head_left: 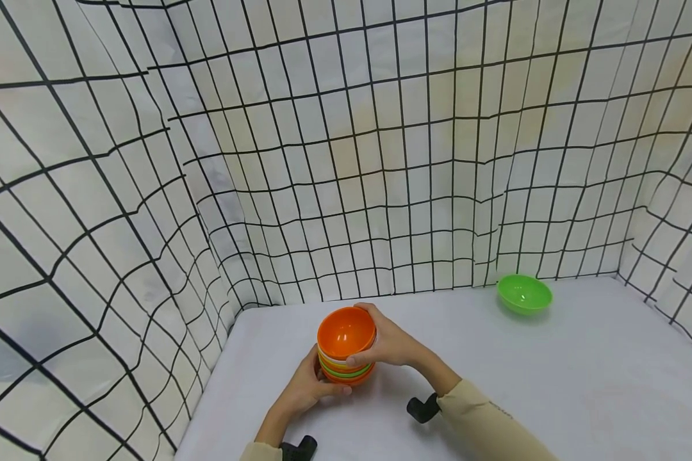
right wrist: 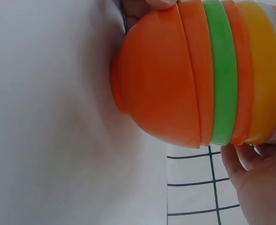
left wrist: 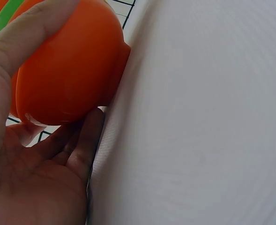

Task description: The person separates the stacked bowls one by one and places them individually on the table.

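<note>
Nearest, wears pale sleeves [head_left: 490, 416] and dark wrist devices [head_left: 423, 410]. Grips a stack of bowls [head_left: 345, 333] low down with the left hand [head_left: 308, 387], thumb in front, fingers curled round. Clasps the same stack higher up with the right hand [head_left: 389, 341]. Runs, from the top, through orange, white, yellow, orange, green and two more orange. Has the stack at the left part of the white table [head_left: 467, 349]; cannot tell touching from hovering just above. Shows, well beyond to the right, a green bowl [head_left: 523, 296] upright near the back edge. Meets, behind, white walls [head_left: 365, 224] crossed by black lines
</note>
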Demonstrator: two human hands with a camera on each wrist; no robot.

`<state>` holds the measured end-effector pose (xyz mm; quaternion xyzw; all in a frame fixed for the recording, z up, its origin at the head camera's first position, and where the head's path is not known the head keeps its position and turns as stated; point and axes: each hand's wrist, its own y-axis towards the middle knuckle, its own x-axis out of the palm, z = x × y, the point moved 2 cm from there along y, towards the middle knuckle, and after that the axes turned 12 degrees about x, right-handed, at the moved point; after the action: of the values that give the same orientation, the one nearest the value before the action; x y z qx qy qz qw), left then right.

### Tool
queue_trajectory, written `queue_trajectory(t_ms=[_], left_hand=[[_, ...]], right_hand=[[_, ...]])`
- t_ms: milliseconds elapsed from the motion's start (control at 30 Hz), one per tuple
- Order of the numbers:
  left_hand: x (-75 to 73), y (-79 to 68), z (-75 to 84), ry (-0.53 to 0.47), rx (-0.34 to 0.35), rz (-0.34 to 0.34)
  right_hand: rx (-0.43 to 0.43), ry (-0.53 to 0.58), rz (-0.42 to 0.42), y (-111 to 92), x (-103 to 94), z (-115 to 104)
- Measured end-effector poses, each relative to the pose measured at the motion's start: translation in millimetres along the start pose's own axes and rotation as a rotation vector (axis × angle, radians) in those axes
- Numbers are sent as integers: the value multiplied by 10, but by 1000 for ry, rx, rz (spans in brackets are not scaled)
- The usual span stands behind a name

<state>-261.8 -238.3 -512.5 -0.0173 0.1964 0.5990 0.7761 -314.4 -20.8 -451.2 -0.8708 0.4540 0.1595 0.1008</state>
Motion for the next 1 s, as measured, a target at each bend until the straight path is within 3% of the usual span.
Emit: queue_trajectory(t_ms=[567, 1000], left_hand=[[-5, 3, -7, 2, -23, 1], [-7, 11, -18, 9, -31, 5]], right_hand=[[-30, -5, 67, -14, 25, 3], [-121, 57, 186, -80, -161, -108]])
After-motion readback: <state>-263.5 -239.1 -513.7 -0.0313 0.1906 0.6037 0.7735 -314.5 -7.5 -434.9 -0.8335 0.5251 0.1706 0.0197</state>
